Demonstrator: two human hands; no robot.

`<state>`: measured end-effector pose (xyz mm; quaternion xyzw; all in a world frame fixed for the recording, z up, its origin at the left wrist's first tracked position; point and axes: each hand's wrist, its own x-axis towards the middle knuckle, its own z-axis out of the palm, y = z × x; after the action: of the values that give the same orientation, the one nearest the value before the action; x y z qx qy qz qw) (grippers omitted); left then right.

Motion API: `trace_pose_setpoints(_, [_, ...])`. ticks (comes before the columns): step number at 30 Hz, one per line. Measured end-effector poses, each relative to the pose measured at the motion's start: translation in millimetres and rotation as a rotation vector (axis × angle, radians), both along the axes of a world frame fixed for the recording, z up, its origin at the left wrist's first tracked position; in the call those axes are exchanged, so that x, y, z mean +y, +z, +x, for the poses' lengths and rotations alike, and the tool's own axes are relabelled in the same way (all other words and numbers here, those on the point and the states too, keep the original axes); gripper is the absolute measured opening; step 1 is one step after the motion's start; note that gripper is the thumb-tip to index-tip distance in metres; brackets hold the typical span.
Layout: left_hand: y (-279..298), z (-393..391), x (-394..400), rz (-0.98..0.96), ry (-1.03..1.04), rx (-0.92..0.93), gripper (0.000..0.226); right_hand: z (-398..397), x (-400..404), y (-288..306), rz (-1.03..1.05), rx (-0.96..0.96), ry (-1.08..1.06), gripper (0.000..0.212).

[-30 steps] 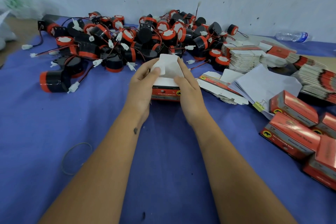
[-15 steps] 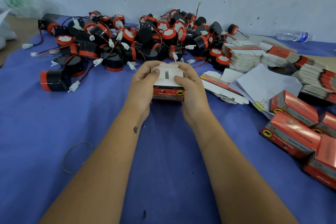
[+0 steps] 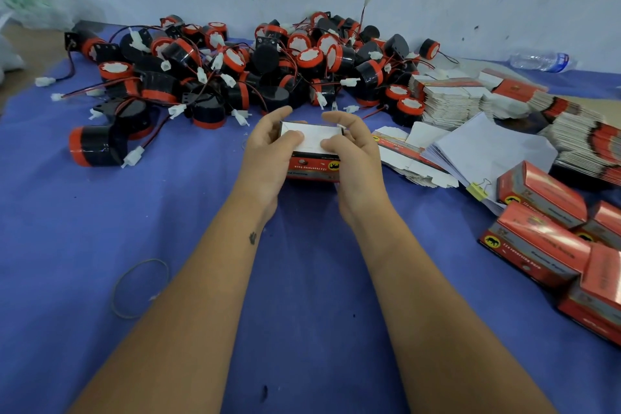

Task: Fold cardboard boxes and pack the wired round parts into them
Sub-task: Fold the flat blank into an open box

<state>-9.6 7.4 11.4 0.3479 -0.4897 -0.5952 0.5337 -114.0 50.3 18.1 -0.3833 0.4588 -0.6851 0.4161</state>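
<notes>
Since a second ago that tall white flap got pushed down flat, so the carton's end now looks closed instead of sticking up. Both hands are wrapped round the box: the left hand [image 3: 268,148] grips its left side with the thumb pressing on the white end panel, and the right hand [image 3: 353,148] does the same on the right, thumb down on the flap. The little red cardboard box [image 3: 312,158] sits in their grip just above the blue desk [image 3: 201,279], right in front of the parts heap.

My read: this is the tuck-the-end-flap step, nearly done. Can't tell if a part is already inside. If this is the bottom, next would be flipping it and grabbing a buzzer; either way the flap needs a firm press so it stays in.

Counts, roughly: one box in hand; the pile of wired round parts [image 3: 302,60] is several dozen, too tangled to count exactly. Finished red boxes [image 3: 537,191] on the right: about five or six in view. Flat box blanks [image 3: 447,101] in a few stacks, one clipped sheaf of white paper [image 3: 484,148], one rubber band [image 3: 141,286], one water bottle [image 3: 541,60].
</notes>
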Motion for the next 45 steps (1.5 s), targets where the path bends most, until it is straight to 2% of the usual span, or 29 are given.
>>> trace_pose_setpoints(10, [3,-4,6,-0.028,0.056,-0.09,0.037,2,0,0,0.055,0.087,-0.102,0.047])
trace_pose_setpoints(15, [0,-3,6,-0.052,0.075,-0.141,0.031,3,1,-1,0.085,0.148,-0.145,0.035])
trace_pose_setpoints(17, [-3,-3,5,-0.145,0.147,-0.315,0.028,5,1,-2,0.1,0.22,-0.199,0.027])
trace_pose_setpoints(19, [-7,-1,3,-0.227,0.207,-0.486,0.035,5,1,-4,0.107,0.367,-0.295,0.023])
trace_pose_setpoints(22, [-9,0,2,-0.177,0.175,-0.544,0.037,1,0,-6,0.166,0.611,-0.428,0.015])
trace_pose_setpoints(25, [-7,-1,7,-0.177,0.157,-0.481,0.026,-2,1,-7,0.196,0.636,-0.454,0.015])
trace_pose_setpoints(28, [0,2,8,-0.274,0.127,-0.284,0.033,0,6,-2,0.035,0.501,-0.43,0.017])
trace_pose_setpoints(30, [2,4,7,-0.25,0.079,-0.151,0.032,1,7,0,-0.053,0.42,-0.388,0.017])
trace_pose_setpoints(33, [3,7,7,-0.201,0.087,-0.048,0.031,0,3,-6,0.001,0.367,-0.311,0.009])
trace_pose_setpoints(35, [3,9,5,-0.202,0.108,0.027,0.035,-1,-1,-10,0.063,0.423,-0.292,0.019])
trace_pose_setpoints(37, [2,12,1,-0.183,0.128,0.078,0.043,-2,-3,-10,0.028,0.486,-0.291,0.037])
trace_pose_setpoints(39, [0,12,0,-0.138,0.176,0.02,0.035,-4,-4,-12,-0.014,0.593,-0.307,0.051])
trace_pose_setpoints(40, [-2,11,-1,-0.105,0.204,-0.045,0.028,-4,-4,-13,0.007,0.668,-0.315,0.05])
trace_pose_setpoints(42, [-5,11,-2,-0.033,0.233,-0.15,0.025,-5,-5,-17,0.072,0.787,-0.327,0.035])
trace_pose_setpoints(45, [-6,14,-6,-0.002,0.238,-0.195,0.041,-7,-7,-21,0.064,0.842,-0.345,0.024])
